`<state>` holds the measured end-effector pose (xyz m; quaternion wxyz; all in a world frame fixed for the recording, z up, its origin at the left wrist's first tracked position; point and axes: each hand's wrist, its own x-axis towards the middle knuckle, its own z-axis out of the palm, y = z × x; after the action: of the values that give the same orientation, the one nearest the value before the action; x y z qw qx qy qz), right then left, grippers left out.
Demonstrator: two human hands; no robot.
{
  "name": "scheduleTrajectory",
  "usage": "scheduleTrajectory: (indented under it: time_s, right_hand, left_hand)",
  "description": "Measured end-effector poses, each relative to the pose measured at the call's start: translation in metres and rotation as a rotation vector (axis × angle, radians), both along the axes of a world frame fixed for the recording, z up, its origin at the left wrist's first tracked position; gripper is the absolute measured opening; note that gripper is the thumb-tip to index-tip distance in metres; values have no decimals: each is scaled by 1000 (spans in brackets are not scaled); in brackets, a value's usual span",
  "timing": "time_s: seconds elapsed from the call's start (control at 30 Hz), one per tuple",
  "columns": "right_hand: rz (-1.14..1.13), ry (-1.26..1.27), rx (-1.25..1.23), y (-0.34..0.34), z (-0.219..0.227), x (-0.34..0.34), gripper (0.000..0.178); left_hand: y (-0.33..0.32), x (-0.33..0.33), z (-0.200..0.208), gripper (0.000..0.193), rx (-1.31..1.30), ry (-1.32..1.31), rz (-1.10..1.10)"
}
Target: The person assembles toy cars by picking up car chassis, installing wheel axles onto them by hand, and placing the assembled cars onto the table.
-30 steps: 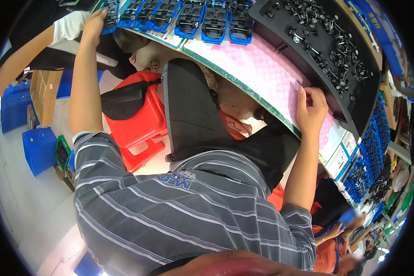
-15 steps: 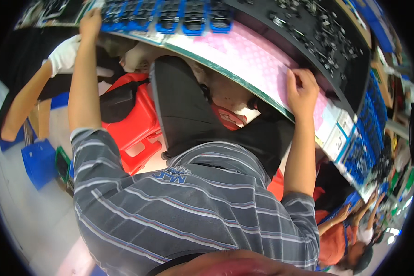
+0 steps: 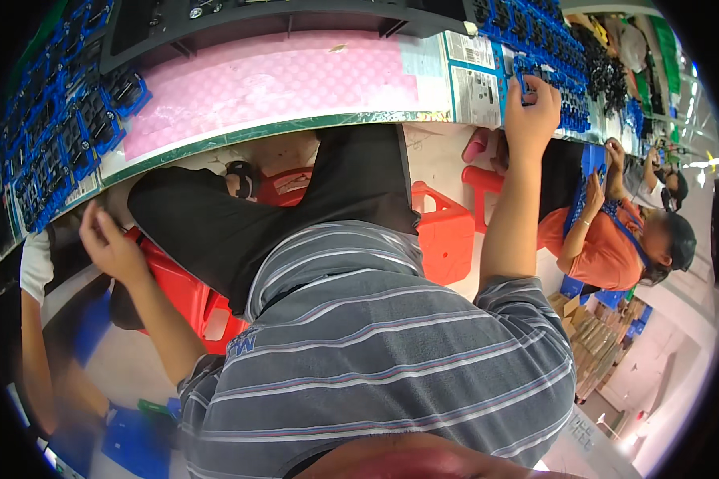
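Note:
My right hand is closed on a blue plastic frame at the near edge of a group of similar blue frames. Its grip partly hides the piece. My left hand is off the table's near edge, fingers apart and holding nothing. Near it, on the table's left, lie rows of blue frames with black parts in them. Between the two groups, a pink bubble-wrap sheet covers the tabletop.
A black tray runs along the table's far side. Printed sheets lie beside the right-hand frames. At far left is another person's white-gloved hand. A person in orange sits at right. Red stools stand below the table.
My view has swung to the right. My left hand has come away from the blue frames and down off the table. My right hand has moved from the pink sheet to a blue frame.

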<state>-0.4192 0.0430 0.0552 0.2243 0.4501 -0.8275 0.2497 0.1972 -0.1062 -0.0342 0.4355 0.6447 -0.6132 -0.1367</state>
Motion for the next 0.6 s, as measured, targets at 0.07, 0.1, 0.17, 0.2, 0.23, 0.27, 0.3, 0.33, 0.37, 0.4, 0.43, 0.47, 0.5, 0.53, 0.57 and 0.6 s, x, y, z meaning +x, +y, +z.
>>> scheduleTrajectory:
  time_s: [0.07, 0.1, 0.17, 0.2, 0.23, 0.27, 0.3, 0.33, 0.37, 0.4, 0.43, 0.47, 0.5, 0.53, 0.57, 0.6]
  right_hand:
    - [-63, -50, 55, 17, 0, -11, 30]
    - [-162, 47, 173, 27, -5, -18, 31]
    - [-320, 43, 418, 43, -12, -29, 31]
    - [-320, 40, 414, 48, -21, -33, 31]
    - [-286, 35, 379, 53, -28, -35, 30]
    - [-253, 30, 344, 57, -33, -37, 29]
    - [-193, 80, 255, 55, -35, -32, 24]
    - [-184, 72, 252, 53, -33, -21, 24]
    - [-105, 3, 145, 50, -26, -4, 21]
    - [-26, -70, 36, 46, -17, 15, 18]
    - [83, -100, -29, 41, -8, 39, 18]
    - [163, -145, -66, 37, 0, 65, 17]
    - [240, -189, -101, 34, 6, 89, 17]
    - [373, -212, -128, 32, 7, 111, 18]
    - [525, -233, -109, 28, 11, 132, 19]
    - [679, -338, -84, 25, 18, 154, 21]
  left_hand:
    - [9, -32, -8, 24, -15, 154, -107]
    - [13, -47, -6, 23, 37, 203, -140]
    - [19, -69, -6, 22, 105, 264, -221]
    - [22, -79, -8, 21, 119, 269, -269]
    - [27, -92, -7, 20, 127, 326, -314]
    - [32, -107, -5, 19, 144, 360, -348]
    - [39, -118, 0, 19, 222, 392, -403]
    - [47, -130, 4, 19, 300, 426, -456]
    - [55, -145, 9, 19, 354, 489, -534]
    - [61, -160, 15, 19, 406, 550, -610]
    - [67, -172, 15, 22, 493, 625, -689]
    - [72, -184, 14, 24, 577, 702, -765]
    - [76, -198, 18, 33, 612, 765, -865]
    - [80, -211, 20, 42, 644, 829, -965]
    - [82, -221, 20, 50, 677, 984, -1004]
    - [84, -230, 20, 59, 711, 1144, -1048]
